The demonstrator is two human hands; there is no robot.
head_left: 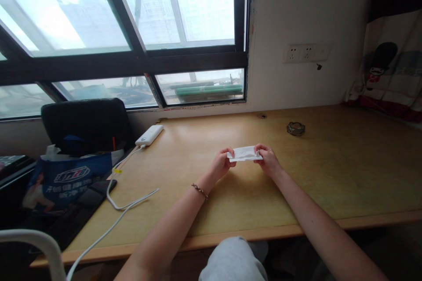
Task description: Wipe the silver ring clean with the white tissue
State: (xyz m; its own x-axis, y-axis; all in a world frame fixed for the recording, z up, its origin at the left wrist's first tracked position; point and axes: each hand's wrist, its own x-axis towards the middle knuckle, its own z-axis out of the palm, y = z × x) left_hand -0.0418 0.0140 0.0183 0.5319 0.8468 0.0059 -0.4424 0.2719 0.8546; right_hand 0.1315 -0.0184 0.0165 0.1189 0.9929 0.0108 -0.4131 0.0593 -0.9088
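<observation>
A folded white tissue (244, 153) is stretched level between my two hands, above the wooden desk (184, 210). My left hand (223, 162) pinches its left end, thumb on top and fingers curled beneath. At the other end, my right hand (267, 160) grips the tissue in the same way. A braided bracelet (199, 191) circles my left wrist. The fingertips under the tissue are partly hidden.
On the desk's left edge lies a white power bank (149, 135) with a white cable (132, 204) trailing forward. A dark round ashtray-like object (296, 128) sits at the back right. A blue bag (70, 180) and a black chair (85, 118) stand left of the desk.
</observation>
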